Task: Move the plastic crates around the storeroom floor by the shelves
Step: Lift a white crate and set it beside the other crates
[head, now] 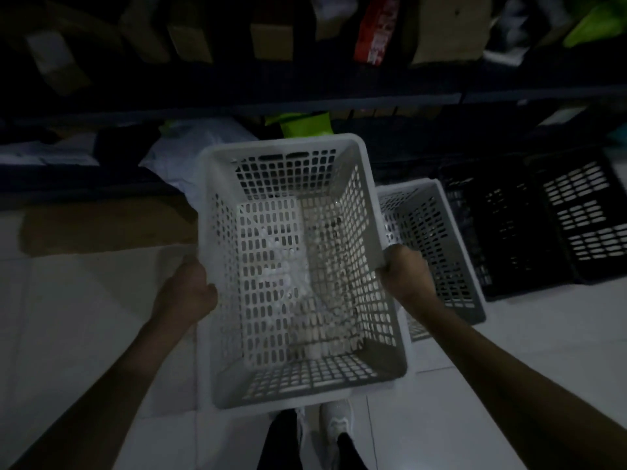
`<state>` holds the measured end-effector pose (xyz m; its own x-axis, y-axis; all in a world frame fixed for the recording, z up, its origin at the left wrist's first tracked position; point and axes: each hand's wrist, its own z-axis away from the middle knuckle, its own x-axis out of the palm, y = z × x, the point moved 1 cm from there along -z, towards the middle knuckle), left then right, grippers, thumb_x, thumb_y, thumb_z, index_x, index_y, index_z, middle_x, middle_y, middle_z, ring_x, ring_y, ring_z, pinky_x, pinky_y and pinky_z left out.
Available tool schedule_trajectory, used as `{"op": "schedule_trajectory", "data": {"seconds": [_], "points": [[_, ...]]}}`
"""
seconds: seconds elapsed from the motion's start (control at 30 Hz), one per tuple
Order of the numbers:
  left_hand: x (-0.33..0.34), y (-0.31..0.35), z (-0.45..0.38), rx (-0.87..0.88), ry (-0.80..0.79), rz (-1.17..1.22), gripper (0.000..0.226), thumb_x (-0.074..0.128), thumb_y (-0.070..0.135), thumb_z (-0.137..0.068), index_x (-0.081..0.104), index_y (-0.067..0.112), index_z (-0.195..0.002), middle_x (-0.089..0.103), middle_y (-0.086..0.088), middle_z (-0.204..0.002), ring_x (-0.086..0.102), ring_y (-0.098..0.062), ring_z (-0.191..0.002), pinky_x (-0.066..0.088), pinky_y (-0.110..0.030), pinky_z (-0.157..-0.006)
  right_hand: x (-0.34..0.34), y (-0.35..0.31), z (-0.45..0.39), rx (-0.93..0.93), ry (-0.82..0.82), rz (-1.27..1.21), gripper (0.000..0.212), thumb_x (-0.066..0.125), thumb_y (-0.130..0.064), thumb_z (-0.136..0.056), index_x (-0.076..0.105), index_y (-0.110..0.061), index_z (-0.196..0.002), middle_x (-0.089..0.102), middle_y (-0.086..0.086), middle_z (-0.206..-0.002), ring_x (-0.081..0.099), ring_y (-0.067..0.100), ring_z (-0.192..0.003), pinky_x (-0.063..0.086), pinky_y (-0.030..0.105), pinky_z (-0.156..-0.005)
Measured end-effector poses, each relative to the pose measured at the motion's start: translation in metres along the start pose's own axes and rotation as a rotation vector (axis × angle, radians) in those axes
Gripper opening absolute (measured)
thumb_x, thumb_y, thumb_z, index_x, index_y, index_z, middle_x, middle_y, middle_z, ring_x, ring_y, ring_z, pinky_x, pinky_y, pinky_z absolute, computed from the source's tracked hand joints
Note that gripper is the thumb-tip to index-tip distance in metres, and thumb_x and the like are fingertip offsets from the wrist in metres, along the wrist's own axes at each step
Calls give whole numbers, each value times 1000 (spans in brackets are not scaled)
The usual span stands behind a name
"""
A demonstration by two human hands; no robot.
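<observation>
Both hands, left hand (190, 286) and right hand (403, 273), clamp the white crate's (298, 266) side rims, held above the floor (84, 300) beside a grey crate (437, 239); lowering carelessly risks clipping it.

White crate (298, 266) you hold: perforated plastic, matt, smooth rim | second pale crate (437, 239): same plastic | black crates (543, 225): slotted plastic, dull | floor (84, 300): pale tile, smooth, slight sheen | shelf boxes (271, 40): plain matt cardboard | red pack (375, 32): glossy
</observation>
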<state>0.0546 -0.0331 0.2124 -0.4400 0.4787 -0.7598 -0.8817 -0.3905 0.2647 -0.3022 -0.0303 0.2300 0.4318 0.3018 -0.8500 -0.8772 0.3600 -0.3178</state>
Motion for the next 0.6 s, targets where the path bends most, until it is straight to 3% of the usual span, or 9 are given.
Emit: {"op": "schedule_trajectory", "data": {"seconds": [0.1,0.2,0.27,0.47,0.6], "points": [[-20,32,17,38,-24,11,61,49,26,-96,25,1,-146,49,-19,-134,53,-32,-113,44,-30,-87,-52,1,11,30,14,3,19,67,-16,-80,51,-9,-71,58,10,-73,66,36,-78,42,31,-57],[-34,68,32,89,-11,21,41,50,23,-95,43,-3,-125,55,-17,-114,56,-34,-105,43,-30,-79,-101,14,21,76,37,28,16,68,-17,-81,62,-2,-83,66,16,-82,66,35,-81,43,31,-58],[-37,97,41,129,2,44,33,51,22,-94,46,-3,-116,54,-13,-100,58,-35,-100,45,-31,-76,-128,31,22,84,54,13,17,67,-17,-80,64,-2,-86,70,16,-85,67,35,-79,50,35,-59],[-19,195,58,179,-36,57,68,50,24,-95,17,0,-149,49,-19,-135,55,-32,-113,46,-32,-90,-193,100,13,117,69,-1,14,67,-13,-78,65,0,-83,70,18,-81,67,38,-76,57,44,-62],[14,259,70,143,-24,67,57,48,22,-95,24,3,-143,52,-18,-131,58,-30,-103,48,-30,-88,-220,158,-13,77,24,-9,19,69,-13,-78,56,-8,-64,68,17,-74,67,36,-71,54,42,-60]]}}
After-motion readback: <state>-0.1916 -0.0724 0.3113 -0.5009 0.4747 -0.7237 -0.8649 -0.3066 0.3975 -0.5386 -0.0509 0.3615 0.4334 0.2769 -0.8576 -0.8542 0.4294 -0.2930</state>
